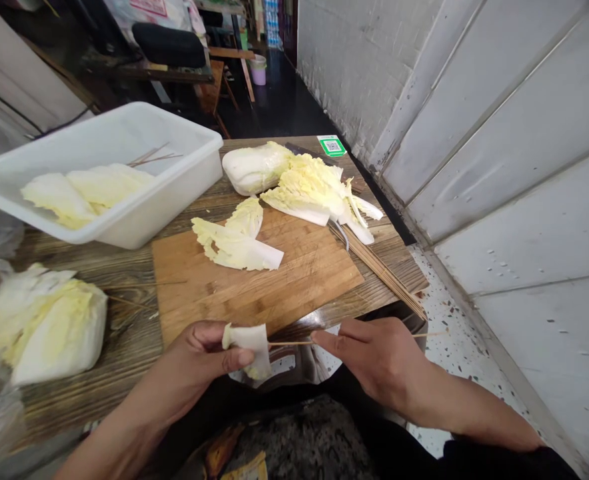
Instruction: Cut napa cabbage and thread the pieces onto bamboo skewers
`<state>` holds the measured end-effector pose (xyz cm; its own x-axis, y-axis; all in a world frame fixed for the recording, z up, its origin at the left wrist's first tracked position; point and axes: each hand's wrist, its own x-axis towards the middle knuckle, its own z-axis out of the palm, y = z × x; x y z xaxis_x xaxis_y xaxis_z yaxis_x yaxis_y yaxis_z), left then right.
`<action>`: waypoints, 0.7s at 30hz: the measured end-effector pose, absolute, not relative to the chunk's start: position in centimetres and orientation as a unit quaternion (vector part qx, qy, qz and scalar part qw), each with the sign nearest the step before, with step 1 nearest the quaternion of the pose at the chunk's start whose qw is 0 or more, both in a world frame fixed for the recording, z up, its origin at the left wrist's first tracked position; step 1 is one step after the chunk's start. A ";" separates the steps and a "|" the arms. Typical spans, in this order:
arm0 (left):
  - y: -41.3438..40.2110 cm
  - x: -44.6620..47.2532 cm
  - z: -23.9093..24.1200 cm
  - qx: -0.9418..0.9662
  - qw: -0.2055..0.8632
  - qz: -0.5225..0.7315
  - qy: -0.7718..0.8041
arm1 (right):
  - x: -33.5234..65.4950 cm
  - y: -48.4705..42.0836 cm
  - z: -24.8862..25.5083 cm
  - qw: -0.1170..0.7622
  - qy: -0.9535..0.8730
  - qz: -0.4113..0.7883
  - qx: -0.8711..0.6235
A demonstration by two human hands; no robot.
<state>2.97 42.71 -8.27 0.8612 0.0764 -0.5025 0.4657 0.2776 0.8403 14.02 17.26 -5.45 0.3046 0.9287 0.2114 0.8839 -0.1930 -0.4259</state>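
Observation:
My left hand (199, 360) is closed around a folded piece of napa cabbage leaf (252, 347) just off the near edge of the table. My right hand (374, 357) pinches a thin bamboo skewer (289, 343) whose tip is pushed into the folded leaf. Both hands hover over my lap. On the wooden cutting board (274, 287) lie two loose cabbage leaves (234, 243).
A white plastic tub (174, 193) holds skewered cabbage leaves at the left. A cabbage half and cut leaves (299, 180) lie at the back, a bundle of skewers (384, 273) along the right edge, more cabbage (39, 327) at the near left. A white wall runs on the right.

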 end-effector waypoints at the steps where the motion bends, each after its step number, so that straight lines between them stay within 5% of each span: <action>1: 42.7 3.0 -8.0 0.631 0.735 -0.115 0.219 | 14.1 17.1 -5.2 0.230 -0.591 0.052 -0.772; 9: 41.0 1.8 -4.9 0.854 0.519 0.009 0.010 | 12.8 15.9 -2.1 0.155 -0.649 0.022 -0.744; 21: 39.5 -4.9 -6.6 0.837 0.546 -0.013 -0.007 | 11.8 15.8 0.4 0.097 -0.678 0.131 -0.717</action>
<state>-4.87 39.48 -6.63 0.9995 -0.0263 -0.0147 0.0029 -0.4031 0.9152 11.76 15.76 0.42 0.0461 0.9973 -0.0575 0.9466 -0.0620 -0.3165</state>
